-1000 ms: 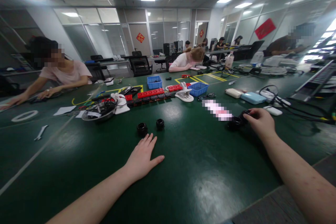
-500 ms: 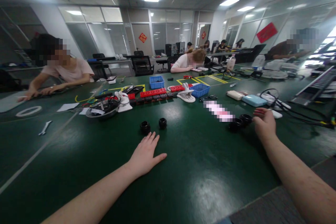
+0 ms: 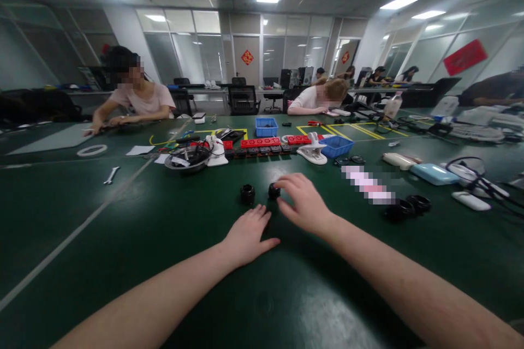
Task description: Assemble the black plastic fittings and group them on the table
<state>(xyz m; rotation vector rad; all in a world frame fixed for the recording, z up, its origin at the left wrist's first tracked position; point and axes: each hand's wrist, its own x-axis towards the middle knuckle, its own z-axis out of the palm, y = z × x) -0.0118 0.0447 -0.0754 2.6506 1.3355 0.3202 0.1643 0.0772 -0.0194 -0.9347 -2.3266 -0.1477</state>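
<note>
Two small black hollow cylinder-like parts stand apart on the green table (image 3: 176,240). The left one (image 3: 247,194) is just beyond the fingertips of my left hand (image 3: 248,234), which lies flat, fingers out and holding nothing. At the right part (image 3: 273,191) is my right hand (image 3: 305,202). Its thumb and fingers are parted at that part's right side, and a fingertip covers some of it; a firm hold does not show. Two larger black rings (image 3: 420,204) lie close together farther right, away from both hands.
Across the middle stand a bowl of cables (image 3: 188,162), a row of red and black blocks (image 3: 262,144), a white clamp (image 3: 313,152) and blue baskets (image 3: 336,146). Rightward are a light-blue case (image 3: 434,173) and cables. A wrench (image 3: 111,175) lies left. Co-workers sit beyond.
My right hand has moved left from beside the larger black rings to the small right-hand part. My left hand stays flat by the small parts. The camera view has turned left.
</note>
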